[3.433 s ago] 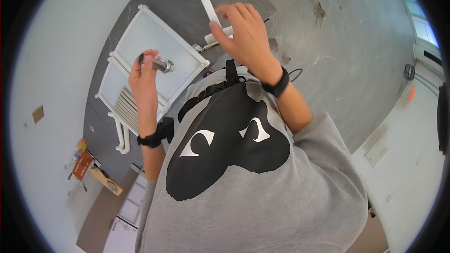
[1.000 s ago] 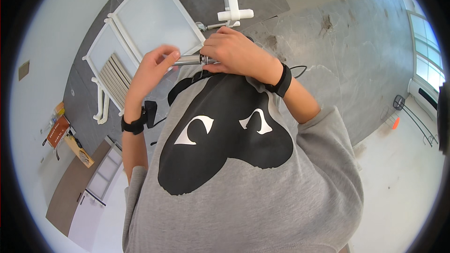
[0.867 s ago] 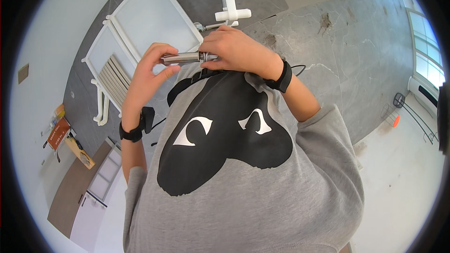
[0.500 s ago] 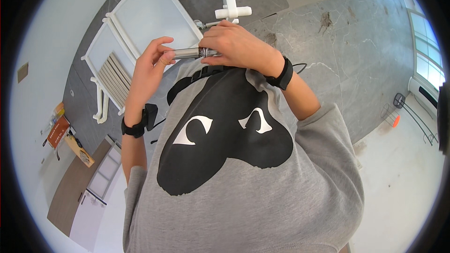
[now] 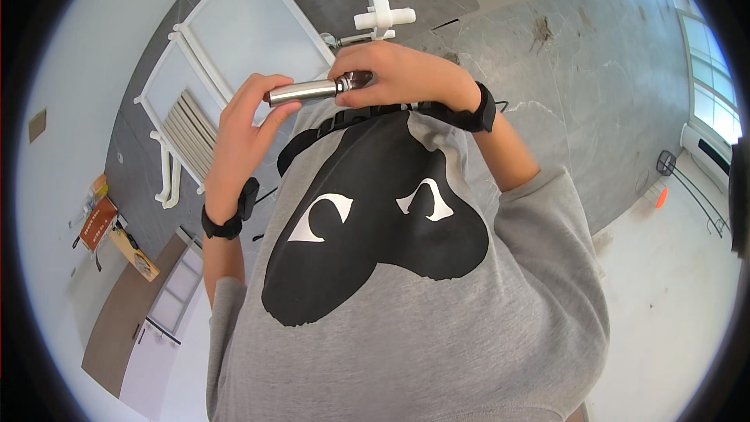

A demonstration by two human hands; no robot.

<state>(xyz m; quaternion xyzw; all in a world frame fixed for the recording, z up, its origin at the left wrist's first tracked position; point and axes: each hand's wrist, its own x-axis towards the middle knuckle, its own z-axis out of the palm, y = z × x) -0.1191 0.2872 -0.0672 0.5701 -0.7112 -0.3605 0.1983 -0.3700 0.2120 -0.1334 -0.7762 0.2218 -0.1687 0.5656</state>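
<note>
A short silver metal cylinder (image 5: 303,93) with dark brown ends lies level between my hands, in front of my waist. My left hand (image 5: 254,113) pinches its left end between thumb and fingers. Around the other end, near a ringed collar and the rounded brown tip (image 5: 359,80), the thumb and fingers of my right hand (image 5: 394,74) are closed. What the cylinder belongs to, I cannot make out. Just beyond my right hand another thin metal piece (image 5: 355,39) shows in part, beside the white bar with a crosspiece (image 5: 384,19).
White-framed panels (image 5: 250,19) lie at the upper left on grey marbled flooring (image 5: 523,70). A bundle of beige slats (image 5: 190,133) and curved white tubes (image 5: 166,172) lie near them. A brown-topped cabinet (image 5: 129,305) stands at lower left; windows (image 5: 712,82) are at far right.
The cylinder has turned in my hands, so its shiny side and brown tip now show. My right hand has shifted slightly, and my left fingers now sit over the cylinder's end.
</note>
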